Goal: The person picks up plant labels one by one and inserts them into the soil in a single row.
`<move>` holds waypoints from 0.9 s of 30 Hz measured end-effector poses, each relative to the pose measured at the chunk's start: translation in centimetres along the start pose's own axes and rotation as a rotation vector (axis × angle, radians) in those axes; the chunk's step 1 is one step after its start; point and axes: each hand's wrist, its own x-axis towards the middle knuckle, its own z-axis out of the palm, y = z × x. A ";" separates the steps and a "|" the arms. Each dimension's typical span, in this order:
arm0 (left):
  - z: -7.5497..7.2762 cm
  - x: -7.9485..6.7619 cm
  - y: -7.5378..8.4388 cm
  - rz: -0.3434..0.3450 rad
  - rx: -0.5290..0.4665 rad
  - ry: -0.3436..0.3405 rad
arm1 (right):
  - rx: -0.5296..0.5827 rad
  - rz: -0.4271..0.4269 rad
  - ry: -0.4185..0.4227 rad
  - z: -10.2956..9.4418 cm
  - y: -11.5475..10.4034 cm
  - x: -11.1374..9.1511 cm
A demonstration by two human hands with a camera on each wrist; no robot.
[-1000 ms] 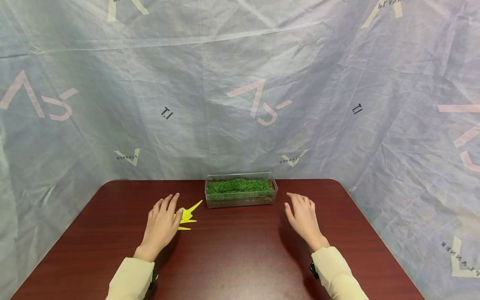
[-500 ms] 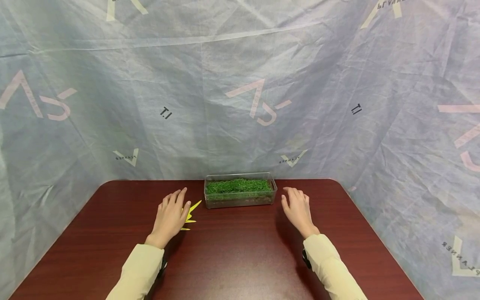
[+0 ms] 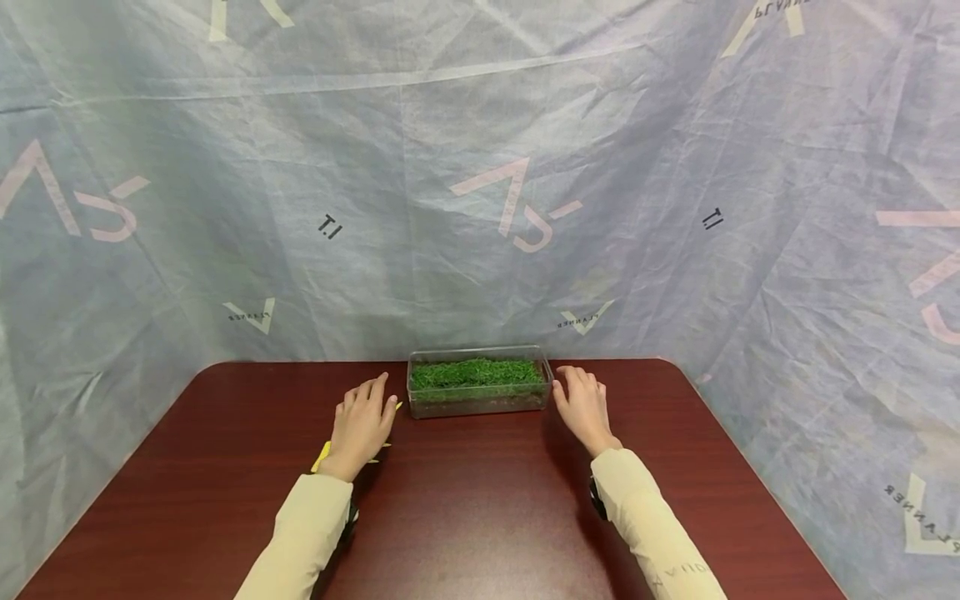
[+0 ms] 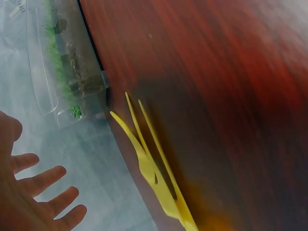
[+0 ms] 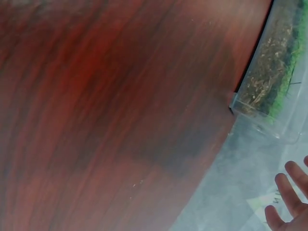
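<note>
A clear plastic box (image 3: 480, 405) of green grass (image 3: 480, 373) stands at the table's back edge, soil (image 5: 262, 72) showing through its side. My right hand (image 3: 585, 408) hovers just beside the box's right end with fingers spread and loosely bent. To the left of the box, my left hand (image 3: 362, 425) is raised, its fingers extended and apart, holding nothing. Beneath it lie thin yellow pieces with long pointed tips (image 4: 147, 166), largely hidden by the hand in the head view.
The dark red wood-grain table (image 3: 465, 517) ends just behind the box. Grey printed fabric (image 3: 390, 167) hangs behind it and along both sides. Both forearms wear cream sleeves (image 3: 300, 533) with a dark device at each wrist.
Both hands have moved forward and inward toward the box's two ends. The left hand has passed over the yellow pieces, covering more of their tips. The box stays in place.
</note>
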 end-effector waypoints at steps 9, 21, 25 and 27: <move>0.8 1.1 0.5 -0.034 0.013 -0.008 | 0.015 0.054 -0.013 0.5 0.2 1.0; 1.8 1.9 0.5 -0.080 0.005 -0.070 | 0.046 0.121 -0.058 0.8 -0.2 1.9; 2.2 2.1 0.6 -0.093 -0.023 -0.071 | 0.029 0.134 -0.085 1.1 -0.3 2.0; 2.4 2.2 0.7 -0.097 -0.034 -0.067 | 0.027 0.140 -0.091 1.1 -0.4 2.0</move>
